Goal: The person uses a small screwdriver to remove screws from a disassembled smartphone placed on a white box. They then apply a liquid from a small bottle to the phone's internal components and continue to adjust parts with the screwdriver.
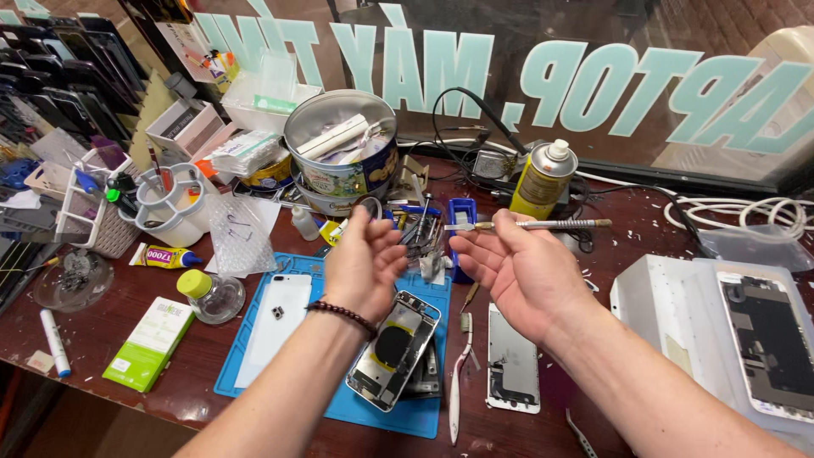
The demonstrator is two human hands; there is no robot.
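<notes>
Head view: both hands are raised above the blue work mat (pixel 254 377), palms turned inward toward each other. The right hand (pixel 517 271) pinches a slim metal screwdriver (pixel 543 225) between thumb and fingertips; its long axis runs nearly level, left to right, the tip pointing right toward the spray can (pixel 543 180) side of the bench. The left hand (pixel 365 263) hangs open with fingers loosely curled; something small may sit at its fingertips, but that is too blurred to tell. The opened phone frame (pixel 394 349) lies on the mat directly below and between the wrists, long axis tilted up-right, a little nearer the left forearm. A detached screen panel (pixel 512 371) lies just right of it, under the right wrist
</notes>
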